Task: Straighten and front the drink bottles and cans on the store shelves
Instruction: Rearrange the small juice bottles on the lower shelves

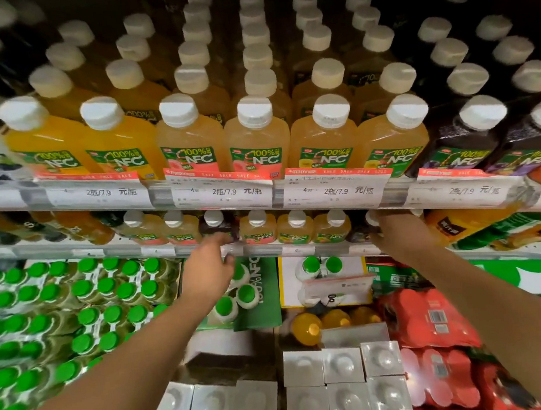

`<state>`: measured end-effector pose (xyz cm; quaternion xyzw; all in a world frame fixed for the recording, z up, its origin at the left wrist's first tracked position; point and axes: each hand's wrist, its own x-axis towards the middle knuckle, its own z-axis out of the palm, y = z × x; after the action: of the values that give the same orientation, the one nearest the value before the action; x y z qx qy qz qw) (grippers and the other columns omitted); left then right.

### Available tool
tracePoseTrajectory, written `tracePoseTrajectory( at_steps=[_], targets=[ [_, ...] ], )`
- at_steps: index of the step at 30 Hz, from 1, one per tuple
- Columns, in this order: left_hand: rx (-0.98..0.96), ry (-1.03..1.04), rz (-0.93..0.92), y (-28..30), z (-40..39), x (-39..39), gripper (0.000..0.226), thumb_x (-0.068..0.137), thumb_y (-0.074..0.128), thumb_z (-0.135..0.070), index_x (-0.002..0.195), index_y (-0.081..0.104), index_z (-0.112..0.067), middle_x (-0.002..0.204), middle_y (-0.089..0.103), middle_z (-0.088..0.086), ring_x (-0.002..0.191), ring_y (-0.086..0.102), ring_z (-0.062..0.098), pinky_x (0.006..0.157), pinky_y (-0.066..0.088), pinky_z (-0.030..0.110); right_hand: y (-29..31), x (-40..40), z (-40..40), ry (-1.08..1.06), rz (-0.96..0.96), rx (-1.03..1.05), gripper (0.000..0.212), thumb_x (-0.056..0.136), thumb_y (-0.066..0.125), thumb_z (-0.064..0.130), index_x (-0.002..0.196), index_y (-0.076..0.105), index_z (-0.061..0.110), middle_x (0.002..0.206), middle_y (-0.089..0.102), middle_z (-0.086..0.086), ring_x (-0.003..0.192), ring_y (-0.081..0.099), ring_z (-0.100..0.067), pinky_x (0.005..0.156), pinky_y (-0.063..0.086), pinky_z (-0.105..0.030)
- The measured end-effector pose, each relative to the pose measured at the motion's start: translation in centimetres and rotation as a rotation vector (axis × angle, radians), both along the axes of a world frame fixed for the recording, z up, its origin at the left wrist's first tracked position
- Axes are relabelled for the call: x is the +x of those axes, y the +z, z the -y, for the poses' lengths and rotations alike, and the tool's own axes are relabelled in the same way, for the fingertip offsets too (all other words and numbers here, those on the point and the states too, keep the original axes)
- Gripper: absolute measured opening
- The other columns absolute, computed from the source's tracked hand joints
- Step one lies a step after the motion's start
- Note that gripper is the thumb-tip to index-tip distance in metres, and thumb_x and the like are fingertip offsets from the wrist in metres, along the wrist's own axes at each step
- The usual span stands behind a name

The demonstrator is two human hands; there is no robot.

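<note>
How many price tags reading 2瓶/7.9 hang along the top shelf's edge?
4. One sits at the left, one left of centre, one right of centre and one at the right. The frame edges may hide others.

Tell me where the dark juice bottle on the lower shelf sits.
In the head view, the dark juice bottle stands at the front of the lower shelf, left of centre, between pale orange bottles, just above the left hand.

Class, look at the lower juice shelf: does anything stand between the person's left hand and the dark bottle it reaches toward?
Nothing visible does. The left hand is at the shelf edge directly in front of the dark bottle, with no object between them. Neighbouring juice bottles stand beside it, not in front.
</note>
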<state>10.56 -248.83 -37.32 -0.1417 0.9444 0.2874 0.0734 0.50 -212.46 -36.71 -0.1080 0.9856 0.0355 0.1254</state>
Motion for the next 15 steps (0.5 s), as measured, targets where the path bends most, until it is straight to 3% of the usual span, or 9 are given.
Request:
tracePoseTrajectory(
  at_steps=[2,4,8,12,15],
  targets=[
    [-0.039,0.048,-0.056,-0.2,0.5,-2.3,0.042,0.091,0.067,-0.016,0.131,0.055,-0.011,0.13,0.058,0.014,0.108,0.063,0.035,0.086,0.051,0.043,0.6,1.5,-0.2,0.062,-0.081,0.019,0.057,0.089,0.071,0.033,0.142,0.055,0.018,0.119,0.069,-0.013,0.106,0.066,-0.037,0.072,0.055,-0.039],
    [-0.142,0.09,-0.051,-0.2,0.8,-4.1,0.034,0.092,0.066,-0.021,0.122,0.058,-0.005,0.126,0.055,0.019,0.11,0.059,0.039,0.089,0.049,0.045,1.3,2.5,0.0,0.157,-0.143,0.018,0.063,0.081,0.079,0.027,0.14,0.058,0.015,0.116,0.07,-0.016,0.101,0.068,-0.04,0.07,0.058,-0.042],
    [-0.283,0.028,0.012,-1.0,1.8,-6.2,0.028,0.097,0.063,-0.035,0.107,0.068,-0.009,0.104,0.069,0.02,0.099,0.066,0.039,0.079,0.052,0.04,1.8,2.3,2.4,0.336,-0.198,0.008,0.059,0.072,0.082,0.019,0.128,0.065,0.012,0.103,0.073,-0.016,0.084,0.071,-0.04,0.062,0.058,-0.043],
    [-0.365,-0.15,0.093,-2.0,3.1,-7.1,0.02,0.095,0.064,-0.028,0.111,0.068,-0.017,0.109,0.07,0.017,0.098,0.067,0.04,0.077,0.054,0.041,1.4,1.8,7.2,0.402,-0.18,-0.03,0.055,0.072,0.077,0.022,0.125,0.064,0.013,0.108,0.072,-0.012,0.087,0.07,-0.038,0.067,0.06,-0.046],
    [-0.391,-0.313,0.052,-2.0,4.2,-6.1,0.031,0.094,0.062,-0.027,0.124,0.063,-0.022,0.113,0.065,0.016,0.098,0.066,0.041,0.079,0.054,0.042,1.4,1.8,11.9,0.419,-0.137,-0.013,0.046,0.076,0.076,0.024,0.12,0.065,0.013,0.105,0.072,-0.011,0.088,0.07,-0.039,0.068,0.06,-0.045]
  ],
)
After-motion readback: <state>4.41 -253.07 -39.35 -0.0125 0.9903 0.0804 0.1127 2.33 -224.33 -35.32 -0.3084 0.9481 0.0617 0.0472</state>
